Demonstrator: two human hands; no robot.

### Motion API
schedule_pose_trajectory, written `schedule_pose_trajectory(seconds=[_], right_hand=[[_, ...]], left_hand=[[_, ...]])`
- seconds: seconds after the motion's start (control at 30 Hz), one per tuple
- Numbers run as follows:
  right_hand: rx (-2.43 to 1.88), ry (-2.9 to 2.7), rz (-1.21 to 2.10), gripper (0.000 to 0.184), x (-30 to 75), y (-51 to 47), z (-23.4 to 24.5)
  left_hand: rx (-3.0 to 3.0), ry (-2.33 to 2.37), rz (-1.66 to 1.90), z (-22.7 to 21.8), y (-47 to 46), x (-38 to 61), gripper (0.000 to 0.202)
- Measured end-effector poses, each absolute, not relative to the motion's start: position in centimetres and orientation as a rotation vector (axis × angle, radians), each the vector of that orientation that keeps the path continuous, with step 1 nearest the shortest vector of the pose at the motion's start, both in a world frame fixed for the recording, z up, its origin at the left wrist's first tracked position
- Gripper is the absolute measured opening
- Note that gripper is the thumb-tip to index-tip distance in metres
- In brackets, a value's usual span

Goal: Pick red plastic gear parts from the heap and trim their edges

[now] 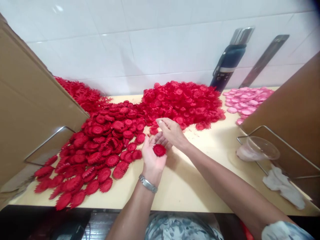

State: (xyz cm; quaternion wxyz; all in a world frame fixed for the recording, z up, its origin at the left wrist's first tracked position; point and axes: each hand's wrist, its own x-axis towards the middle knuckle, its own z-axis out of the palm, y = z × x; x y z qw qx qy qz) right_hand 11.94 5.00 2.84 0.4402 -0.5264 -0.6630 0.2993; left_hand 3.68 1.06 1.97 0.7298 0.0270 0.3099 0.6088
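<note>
My left hand (154, 156) is palm up over the table, wearing a metal watch or bracelet (148, 183) at the wrist. A round red flower piece (159, 150) with a notched edge rests in its palm. Just above the left fingers, my right hand (172, 132) is closed, thumb and forefinger pressed together. Whatever it may pinch is too small to make out. Left of my hands spreads a heap of dark red layered flower pieces (97, 146). Behind them rises a pile of brighter red flower pieces (183, 103).
Cardboard panels (32, 76) flank the table (197, 193), with metal wire stands at both sides. More red cut pieces (80, 95) lie at back left. A dark blue bottle (228, 63), pink discs (247, 100), a clear plastic cup (258, 149) and crumpled tissue (283, 186) are on the right.
</note>
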Motion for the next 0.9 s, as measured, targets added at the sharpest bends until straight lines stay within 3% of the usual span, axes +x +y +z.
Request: schedule_pose_trajectory(seconds=[0.17, 0.37, 0.53, 0.63, 0.8, 0.9], right_hand=[[-1.108, -2.0, 0.603, 0.01, 13.7, 2.1, 3.2], [-1.065, -2.003, 0.629, 0.009, 14.0, 1.3, 2.1], [-1.155, -1.954, 0.428, 0.01, 14.8, 1.8, 2.0], [-1.189, -1.957, 0.527, 0.003, 15.2, 1.9, 2.4], [-1.241, -1.964, 0.69, 0.014, 15.4, 2.4, 2.2], [-1.174, -1.979, 0.745, 0.008, 15.4, 2.5, 1.5]], left_hand=[[0.124, 0.691, 1.386, 3.1, 0.5, 2.9, 0.042], [0.176, 0.753, 1.369, 3.1, 0.0, 3.8, 0.036], [0.368, 0.68, 1.251, 2.5, -0.2, 3.4, 0.019], [0.472, 0.644, 1.209, 2.1, 0.1, 2.9, 0.02], [0.53, 0.664, 1.182, 1.6, 0.7, 2.9, 0.02], [0.476, 0.675, 1.151, 1.2, 0.5, 3.1, 0.019]])
